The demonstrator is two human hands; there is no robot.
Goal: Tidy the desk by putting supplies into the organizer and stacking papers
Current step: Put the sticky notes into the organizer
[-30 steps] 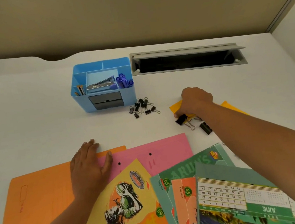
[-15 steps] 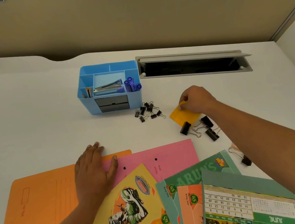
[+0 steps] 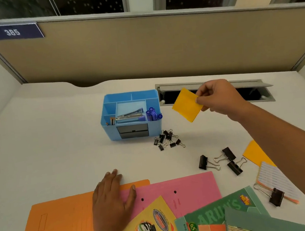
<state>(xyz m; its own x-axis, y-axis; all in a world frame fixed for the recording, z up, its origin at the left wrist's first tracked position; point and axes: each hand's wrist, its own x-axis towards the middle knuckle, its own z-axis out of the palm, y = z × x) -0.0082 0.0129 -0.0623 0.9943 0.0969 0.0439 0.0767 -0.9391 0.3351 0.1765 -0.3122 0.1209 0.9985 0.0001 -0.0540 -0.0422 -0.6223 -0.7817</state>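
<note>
Open white desk (image 3: 52, 145) left of the blue organizer (image 3: 131, 115) and in front of it, down to the folders. Blocked to its right front by a cluster of small binder clips (image 3: 166, 139); three larger clips (image 3: 222, 161) scattered further right. Centre tray filled by a stapler (image 3: 129, 116), right compartment by purple pens (image 3: 153, 113); rear compartments look free.

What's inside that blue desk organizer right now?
The blue organizer holds a stapler in its middle tray, purple markers at the right, and a few small items front left. The back compartments look empty; its dark front drawers hide their contents.
</note>
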